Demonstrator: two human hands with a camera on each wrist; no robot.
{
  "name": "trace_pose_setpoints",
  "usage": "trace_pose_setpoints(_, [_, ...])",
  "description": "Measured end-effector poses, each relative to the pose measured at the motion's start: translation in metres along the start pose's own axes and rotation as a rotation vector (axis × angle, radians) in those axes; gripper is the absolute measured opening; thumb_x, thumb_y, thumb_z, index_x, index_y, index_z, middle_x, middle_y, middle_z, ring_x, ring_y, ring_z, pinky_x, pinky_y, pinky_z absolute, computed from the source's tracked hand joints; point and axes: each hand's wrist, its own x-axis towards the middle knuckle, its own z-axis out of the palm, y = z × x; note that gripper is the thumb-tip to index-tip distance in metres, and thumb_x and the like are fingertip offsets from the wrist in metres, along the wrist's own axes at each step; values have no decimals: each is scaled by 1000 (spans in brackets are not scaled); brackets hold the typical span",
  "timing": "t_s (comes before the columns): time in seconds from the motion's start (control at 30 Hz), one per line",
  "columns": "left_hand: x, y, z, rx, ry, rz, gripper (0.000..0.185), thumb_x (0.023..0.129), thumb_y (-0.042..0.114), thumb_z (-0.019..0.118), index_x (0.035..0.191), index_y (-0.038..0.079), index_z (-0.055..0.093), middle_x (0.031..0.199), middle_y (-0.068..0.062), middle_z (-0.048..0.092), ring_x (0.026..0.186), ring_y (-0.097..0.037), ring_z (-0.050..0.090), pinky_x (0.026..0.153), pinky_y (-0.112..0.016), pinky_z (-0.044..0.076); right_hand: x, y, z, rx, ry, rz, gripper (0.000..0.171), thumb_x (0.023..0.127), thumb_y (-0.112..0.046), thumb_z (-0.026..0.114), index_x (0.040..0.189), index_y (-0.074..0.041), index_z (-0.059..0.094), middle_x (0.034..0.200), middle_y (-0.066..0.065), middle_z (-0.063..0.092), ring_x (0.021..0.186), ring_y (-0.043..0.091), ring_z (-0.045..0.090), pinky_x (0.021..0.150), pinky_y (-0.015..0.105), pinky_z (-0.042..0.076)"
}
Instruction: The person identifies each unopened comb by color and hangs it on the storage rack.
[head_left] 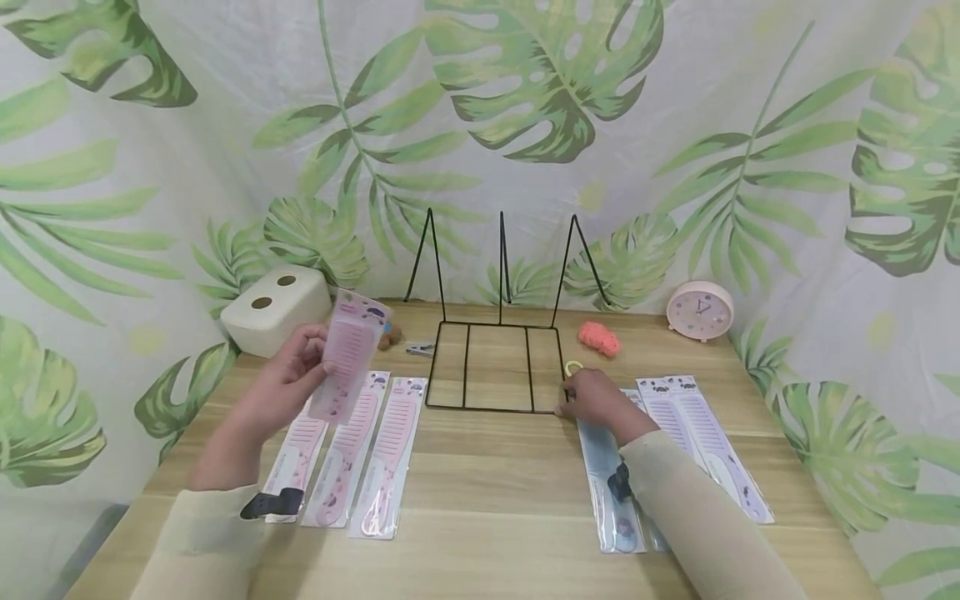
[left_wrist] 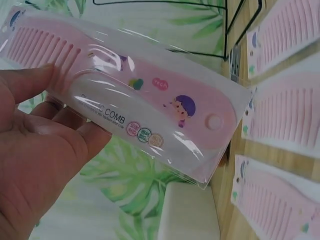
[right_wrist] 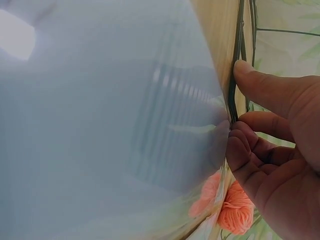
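My left hand (head_left: 288,379) holds up a pink plastic comb (left_wrist: 165,95) in a clear packet, pinched near its toothed end. Below it on the table, several more packaged pink combs (head_left: 393,454) lie side by side. At the right front corner of a black wire rack (head_left: 480,408), my right hand (head_left: 600,402) pinches the frame between thumb and fingers. In the right wrist view, the thumb (right_wrist: 270,90) and bent fingers meet at the dark wire (right_wrist: 232,95). A packaged blue comb (right_wrist: 170,100) blurs across that view; in the head view the blue packets lie under the right forearm.
Packaged purple combs (head_left: 708,429) lie at the right. Behind stand a white box (head_left: 277,312) with two round holes and a pink clock (head_left: 700,311). Coral yarn (head_left: 598,338), a yellow ring (head_left: 573,367) and a metal clip (head_left: 420,348) lie around the rack. A leaf-print cloth hangs behind.
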Motion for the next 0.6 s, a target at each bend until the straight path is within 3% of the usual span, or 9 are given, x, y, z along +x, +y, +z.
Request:
trace_pose_setpoints(0.3, [17,7,19,88,-38,-26,29,108,-10,52,134,0,44,107,-20,64,95,-13,66,78,-25,59,-2,0,1,-1,13,-16,38,94,-21,87,74,-11,56,69,-3,45,66,16,45,58,29,35])
trace_pose_setpoints(0.6, [23,8,23,48,-47,-105,30,110,-7,52,137,0,42,113,-25,65,99,-12,67,80,-30,62,2,2,2,-11,7,-37,41,95,-22,86,72,-13,53,68,-4,42,65,14,43,57,28,32])
